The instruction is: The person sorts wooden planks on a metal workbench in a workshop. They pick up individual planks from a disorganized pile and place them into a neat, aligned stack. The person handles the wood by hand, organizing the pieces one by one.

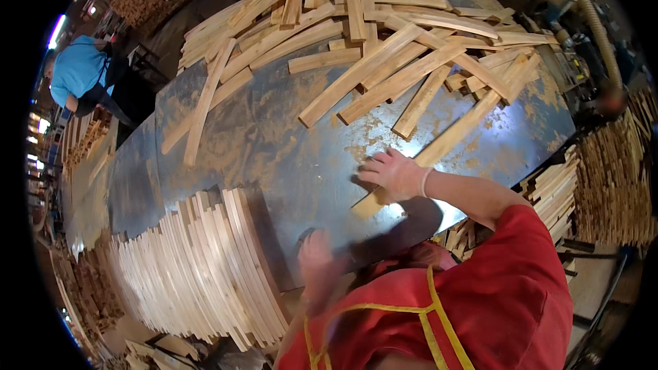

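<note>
My right hand (396, 175) lies palm down over a long wooden strip (449, 145), its fingers curled across the strip's far side. This strip slants from the pile at the back right toward me, its near end close to the table's front edge. To the left, my left hand (316, 255) is low over the table edge, smeared by motion, so its fingers do not show clearly. Beside it stands a tight row of pale wooden strips (199, 260), set side by side on the metal-topped table (295, 164). I see nothing certain in the left hand.
A loose heap of wooden strips (384, 41) covers the table's far side, with a few strips (209, 103) lying apart at the left. Stacked wood (613, 185) stands at the right, below a ribbed hose (593, 10). Another person in a blue shirt (81, 67) bends over at the far left.
</note>
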A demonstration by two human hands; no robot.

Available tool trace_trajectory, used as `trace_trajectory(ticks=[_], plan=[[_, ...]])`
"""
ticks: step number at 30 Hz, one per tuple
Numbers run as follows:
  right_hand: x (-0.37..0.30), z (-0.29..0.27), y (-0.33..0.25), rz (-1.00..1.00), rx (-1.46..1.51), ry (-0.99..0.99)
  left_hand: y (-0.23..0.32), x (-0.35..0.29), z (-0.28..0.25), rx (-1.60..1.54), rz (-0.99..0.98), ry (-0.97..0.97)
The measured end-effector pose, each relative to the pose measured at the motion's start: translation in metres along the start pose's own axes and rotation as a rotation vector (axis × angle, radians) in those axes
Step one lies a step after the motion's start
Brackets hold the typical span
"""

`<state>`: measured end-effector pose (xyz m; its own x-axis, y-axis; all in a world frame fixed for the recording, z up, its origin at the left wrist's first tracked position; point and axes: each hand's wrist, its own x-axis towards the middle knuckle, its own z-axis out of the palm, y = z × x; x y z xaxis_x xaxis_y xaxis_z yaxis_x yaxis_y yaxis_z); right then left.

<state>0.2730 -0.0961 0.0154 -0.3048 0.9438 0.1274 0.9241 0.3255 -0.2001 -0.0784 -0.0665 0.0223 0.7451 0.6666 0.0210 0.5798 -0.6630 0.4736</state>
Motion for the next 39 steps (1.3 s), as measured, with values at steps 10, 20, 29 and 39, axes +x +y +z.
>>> trace_trajectory(ticks=[10,20,29,39], plan=[[0.124,-0.062,0.237,0.501,-0.338,-0.257,0.017,0.061,0.055,0.166,-0.102,-0.266],[0.031,0.001,0.147,0.895,1.578,-0.433,0.022,-0.078,-0.011,-0.87,-0.741,-0.753],[0.04,0.021,-0.032,1.047,1.786,0.11,-0.045,-0.248,-0.01,-1.564,-0.922,-0.371],[0.018,0.168,-0.122,0.891,0.393,0.1,-0.045,-0.249,-0.02,-1.514,-1.029,-0.018]])
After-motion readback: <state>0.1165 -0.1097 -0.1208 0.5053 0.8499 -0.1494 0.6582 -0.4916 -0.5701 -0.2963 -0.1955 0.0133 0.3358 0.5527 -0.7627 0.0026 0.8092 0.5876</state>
